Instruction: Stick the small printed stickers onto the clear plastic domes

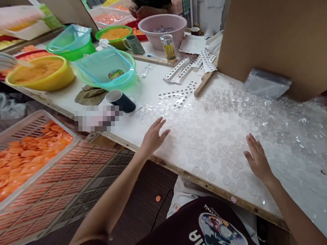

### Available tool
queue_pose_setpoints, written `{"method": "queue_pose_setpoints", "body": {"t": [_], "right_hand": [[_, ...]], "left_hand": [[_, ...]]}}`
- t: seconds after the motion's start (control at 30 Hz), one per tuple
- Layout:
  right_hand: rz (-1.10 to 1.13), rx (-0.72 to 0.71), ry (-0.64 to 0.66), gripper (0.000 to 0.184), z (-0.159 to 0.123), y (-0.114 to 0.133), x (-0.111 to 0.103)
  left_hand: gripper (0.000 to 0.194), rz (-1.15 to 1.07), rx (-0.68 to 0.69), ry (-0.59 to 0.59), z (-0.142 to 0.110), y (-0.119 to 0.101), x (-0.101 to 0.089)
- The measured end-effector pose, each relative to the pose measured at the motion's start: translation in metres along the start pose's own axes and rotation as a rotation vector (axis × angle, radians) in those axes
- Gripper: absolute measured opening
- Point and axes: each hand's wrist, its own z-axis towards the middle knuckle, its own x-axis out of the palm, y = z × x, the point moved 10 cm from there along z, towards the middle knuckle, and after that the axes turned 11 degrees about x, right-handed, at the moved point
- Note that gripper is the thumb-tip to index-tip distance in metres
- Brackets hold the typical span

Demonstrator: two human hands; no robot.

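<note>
We see the clear discs [270,115] run out past the right edge, glare hiding many outlines there. A blocky blur covers 1 patch [98,118] beside the dark cup [123,101]. The top edge cuts off the other person [146,11]; the left edge cuts the crate [74,170]. We cannot read the small marks on the strips [208,61] or identify the pink bowl's [148,32] contents.
</note>
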Motion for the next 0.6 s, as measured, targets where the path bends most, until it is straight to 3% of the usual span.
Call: {"method": "queue_pose_setpoints", "body": {"t": [0.1,0.23,0.37,0.5,0.6], "right_hand": [[0.066,0.084,-0.024,0.061,-0.008,-0.010,-0.005],[0.111,0.119,-0.002,0.061,-0.016,-0.008,0.000],[0.123,0.131,-0.011,0.061,-0.017,-0.007,-0.004],[0.115,0.143,-0.004,0.060,-0.012,-0.008,-0.003],[0.103,0.093,0.000,0.060,0.001,0.004,0.005]], "left_hand": [[0.066,0.044,0.111,0.057,0.037,0.007,0.004],[0.073,0.069,0.187,0.252,0.068,0.006,0.043],[0.076,0.088,0.188,0.320,0.068,0.012,0.065],[0.077,0.109,0.208,0.316,0.058,0.017,0.068],[0.082,0.128,0.213,0.309,0.058,0.018,0.071]]}}
